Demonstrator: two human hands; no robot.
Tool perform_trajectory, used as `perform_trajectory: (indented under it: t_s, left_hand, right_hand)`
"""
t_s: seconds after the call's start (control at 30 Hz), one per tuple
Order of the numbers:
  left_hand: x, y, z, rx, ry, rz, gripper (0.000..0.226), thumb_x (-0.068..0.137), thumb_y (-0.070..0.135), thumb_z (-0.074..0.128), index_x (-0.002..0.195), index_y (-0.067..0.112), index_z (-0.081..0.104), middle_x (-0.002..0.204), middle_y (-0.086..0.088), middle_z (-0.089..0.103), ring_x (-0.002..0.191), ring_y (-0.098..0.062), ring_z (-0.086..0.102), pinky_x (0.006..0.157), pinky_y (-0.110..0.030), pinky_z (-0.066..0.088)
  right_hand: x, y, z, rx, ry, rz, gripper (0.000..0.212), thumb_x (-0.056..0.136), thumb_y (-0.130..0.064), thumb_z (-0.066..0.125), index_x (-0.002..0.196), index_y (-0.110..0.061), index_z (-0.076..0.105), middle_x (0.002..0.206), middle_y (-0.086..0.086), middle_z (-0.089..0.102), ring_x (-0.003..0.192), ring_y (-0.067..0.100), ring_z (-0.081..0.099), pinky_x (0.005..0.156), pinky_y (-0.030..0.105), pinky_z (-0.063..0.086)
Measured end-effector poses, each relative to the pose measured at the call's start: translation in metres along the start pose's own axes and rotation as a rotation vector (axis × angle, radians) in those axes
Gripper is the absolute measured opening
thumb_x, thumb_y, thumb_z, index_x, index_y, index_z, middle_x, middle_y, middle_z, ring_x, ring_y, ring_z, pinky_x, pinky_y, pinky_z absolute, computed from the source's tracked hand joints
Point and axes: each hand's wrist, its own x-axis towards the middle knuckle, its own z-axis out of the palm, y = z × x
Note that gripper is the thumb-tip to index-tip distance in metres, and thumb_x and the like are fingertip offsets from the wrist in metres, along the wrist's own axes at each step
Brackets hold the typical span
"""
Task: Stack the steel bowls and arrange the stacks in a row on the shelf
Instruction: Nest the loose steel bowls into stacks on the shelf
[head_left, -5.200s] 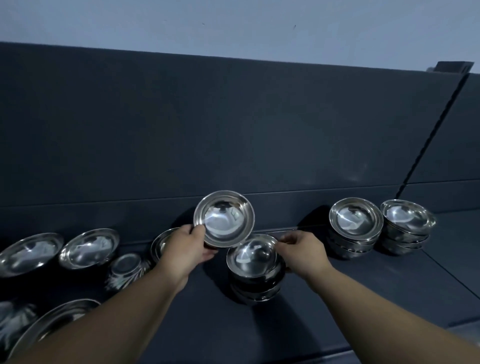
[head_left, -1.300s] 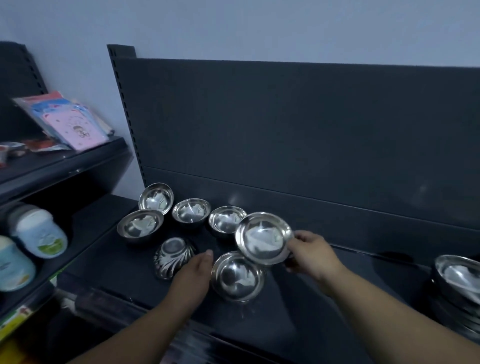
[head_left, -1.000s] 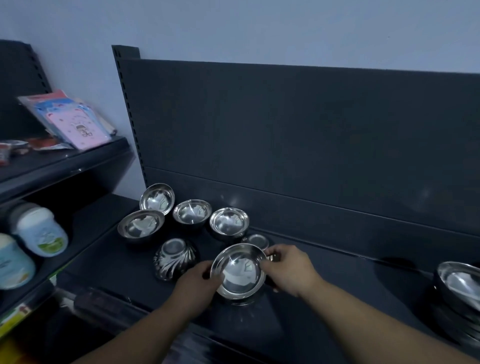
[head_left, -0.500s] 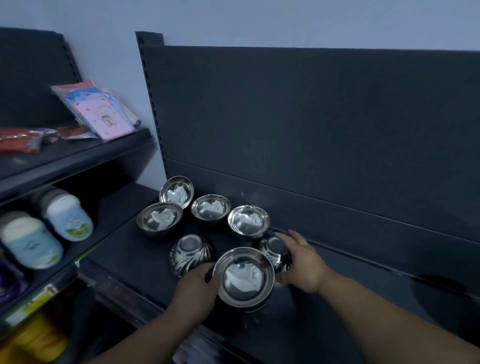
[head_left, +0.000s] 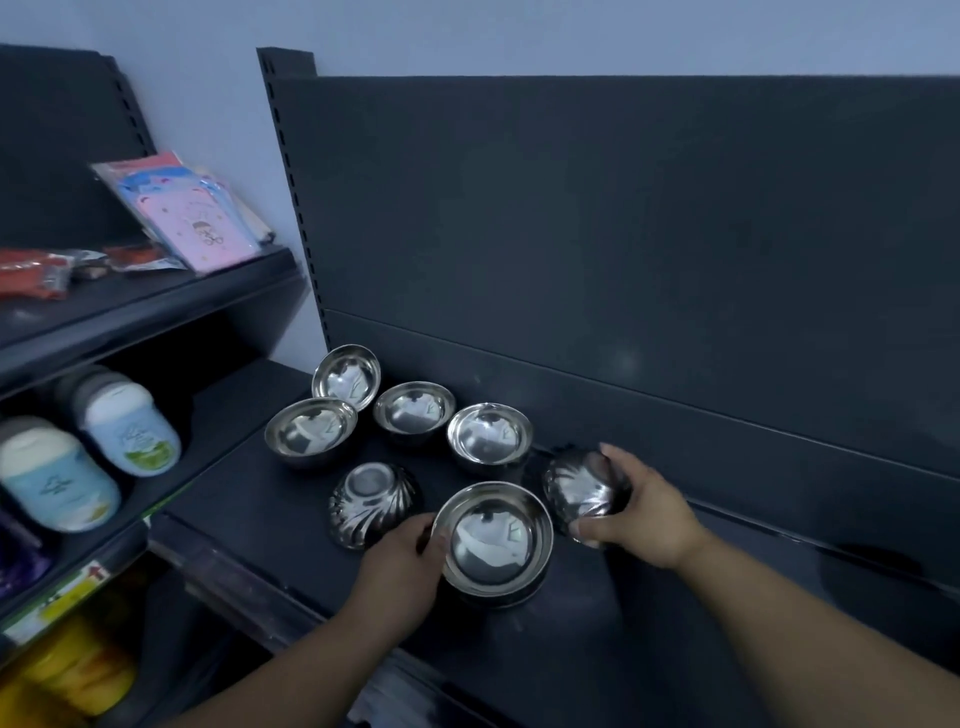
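Note:
A short stack of steel bowls (head_left: 493, 545) stands near the front of the dark shelf (head_left: 260, 514), and my left hand (head_left: 402, 566) grips its left rim. My right hand (head_left: 636, 512) holds a ribbed steel bowl (head_left: 579, 491) tipped on its side, just right of the stack. Another ribbed bowl (head_left: 371, 504) lies upside down to the left of the stack. Several single bowls sit open side up behind: one (head_left: 490, 436), one (head_left: 414, 410), one (head_left: 310, 431), and one (head_left: 346, 375) leaning near the corner.
The shelf's back panel (head_left: 623, 260) rises right behind the bowls. A neighbouring shelf unit on the left carries white and blue bottles (head_left: 124, 426) and, higher up, flat packets (head_left: 187, 218). Yellow goods (head_left: 72, 670) sit low at the left.
My right hand placed a bowl on the stack, then reached right and picked up the ribbed bowl, tipping it. My left hand stayed on the stack's rim. The view shifted left earlier.

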Motion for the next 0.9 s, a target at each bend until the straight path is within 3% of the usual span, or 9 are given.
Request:
perform_trajectory:
  t_s: [0.1,0.2,0.3,0.37,0.5,0.57,0.67,0.77,0.9]
  left_hand:
    - [-0.002,0.013,0.001,0.063,-0.004,0.011,0.034,0.096,0.038,0.049,0.126,0.024,0.059,0.118,0.004,0.067,0.113,-0.015,0.059,0.091,-0.021,0.041]
    - [-0.002,0.031,-0.005,0.1,0.066,0.137,0.051,0.091,0.039,0.058,0.139,0.024,0.047,0.135,0.004,0.056,0.123,-0.012,0.052,0.102,-0.023,0.038]
    - [-0.009,0.052,-0.012,0.004,-0.02,0.344,0.062,0.083,0.035,0.07,0.137,0.042,0.041,0.139,0.014,0.048,0.127,-0.003,0.045,0.107,-0.023,0.035]
    - [-0.01,0.063,-0.015,-0.104,-0.126,0.379,0.066,0.077,0.043,0.072,0.131,0.057,0.037,0.138,0.021,0.047,0.125,0.005,0.046,0.105,-0.022,0.039]
    - [-0.002,0.068,-0.031,-0.262,-0.207,0.373,0.051,0.08,0.057,0.061,0.126,0.063,0.04,0.132,0.024,0.054,0.121,0.01,0.049,0.104,-0.025,0.044]
    - [0.004,0.067,-0.041,-0.258,-0.249,0.386,0.043,0.09,0.047,0.056,0.13,0.056,0.04,0.13,0.025,0.055,0.119,0.015,0.048,0.104,-0.018,0.042]
    - [0.021,0.061,-0.056,-0.239,-0.285,0.406,0.048,0.092,0.042,0.049,0.137,0.053,0.036,0.137,0.023,0.05,0.127,0.013,0.042,0.11,-0.022,0.035]
    - [0.044,0.052,-0.07,-0.258,-0.304,0.403,0.048,0.098,0.031,0.048,0.138,0.053,0.035,0.137,0.024,0.051,0.127,0.009,0.044,0.11,-0.026,0.036]
    - [0.073,0.04,-0.085,-0.403,-0.317,0.279,0.042,0.1,0.016,0.045,0.127,0.049,0.049,0.119,0.006,0.066,0.105,-0.006,0.066,0.087,-0.03,0.056]
  right_hand:
    - [-0.009,-0.012,-0.02,0.246,0.01,0.014,0.115,0.041,-0.035,0.095,0.143,-0.033,0.04,0.131,-0.008,0.057,0.116,0.012,0.058,0.108,0.033,0.043]
    - [-0.024,-0.035,-0.033,0.376,-0.051,-0.019,0.107,0.047,-0.033,0.094,0.14,-0.03,0.043,0.124,-0.015,0.058,0.11,0.005,0.06,0.101,0.028,0.047]
    - [-0.036,-0.06,-0.037,0.433,-0.197,-0.047,0.089,0.06,-0.025,0.09,0.137,-0.034,0.046,0.119,-0.013,0.063,0.104,0.005,0.064,0.086,0.025,0.052]
    - [-0.042,-0.073,-0.036,0.462,-0.299,-0.019,0.078,0.066,-0.026,0.086,0.133,-0.04,0.049,0.115,-0.01,0.067,0.097,0.007,0.068,0.078,0.028,0.055]
    - [-0.045,-0.089,-0.037,0.59,-0.474,0.076,0.049,0.078,-0.032,0.073,0.125,-0.035,0.059,0.092,-0.005,0.073,0.075,0.009,0.066,0.079,0.033,0.05]
    - [-0.043,-0.095,-0.038,0.622,-0.564,0.112,0.047,0.079,-0.04,0.065,0.123,-0.025,0.06,0.08,-0.002,0.071,0.065,0.009,0.065,0.084,0.036,0.048]
    - [-0.031,-0.103,-0.031,0.61,-0.653,0.166,0.061,0.081,-0.057,0.059,0.121,-0.012,0.06,0.088,0.006,0.074,0.078,0.016,0.071,0.096,0.041,0.047]
    - [-0.013,-0.111,-0.017,0.643,-0.717,0.135,0.077,0.08,-0.07,0.048,0.131,-0.014,0.057,0.125,0.02,0.064,0.117,0.035,0.061,0.104,0.048,0.044]
    - [0.009,-0.129,0.007,0.661,-0.692,0.142,0.09,0.081,-0.081,0.031,0.127,-0.01,0.06,0.124,0.027,0.062,0.11,0.035,0.061,0.094,0.041,0.051]
